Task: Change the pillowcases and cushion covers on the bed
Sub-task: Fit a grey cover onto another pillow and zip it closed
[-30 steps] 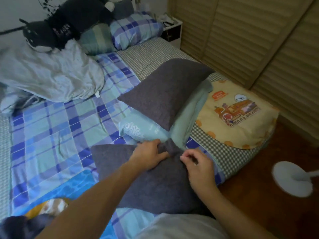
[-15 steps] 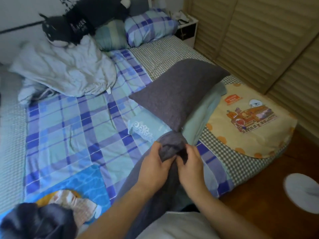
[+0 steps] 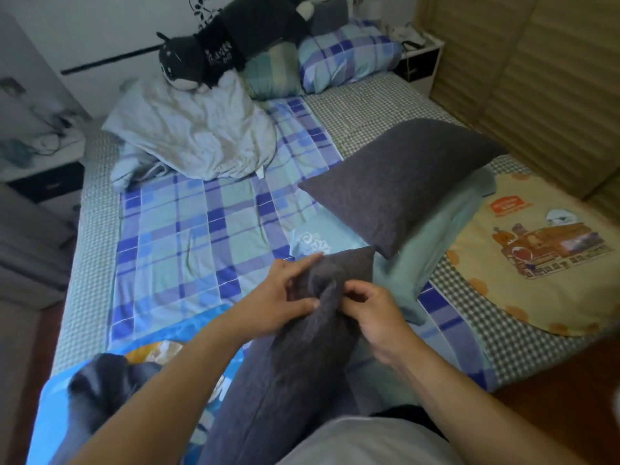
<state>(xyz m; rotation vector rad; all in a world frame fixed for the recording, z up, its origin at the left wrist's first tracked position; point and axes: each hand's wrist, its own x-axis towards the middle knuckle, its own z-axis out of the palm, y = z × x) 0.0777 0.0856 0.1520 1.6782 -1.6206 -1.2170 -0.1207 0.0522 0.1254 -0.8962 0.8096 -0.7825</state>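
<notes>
While the grey cushion (image 3: 295, 357) stood on edge at the near end of the bed (image 3: 97, 209), rising from the person's lap, both hands met at its top corner. The left hand (image 3: 281, 297) held the cover from the left, thumb pressed to the fabric and index finger stretched along the top edge. The right hand (image 3: 375, 310) pinched a fold of the same cover with curled fingers, close beside the left. Just beyond lay a second grey pillow (image 3: 399, 176), resting on a teal pillow (image 3: 432, 243). A yellow cartoon cover (image 3: 536, 243) lay flat at the right edge. At the far end sat a pale crumpled pillow (image 3: 191, 135), a dark plush toy (image 3: 214, 52) and a plaid pillow (image 3: 345, 55)
</notes>
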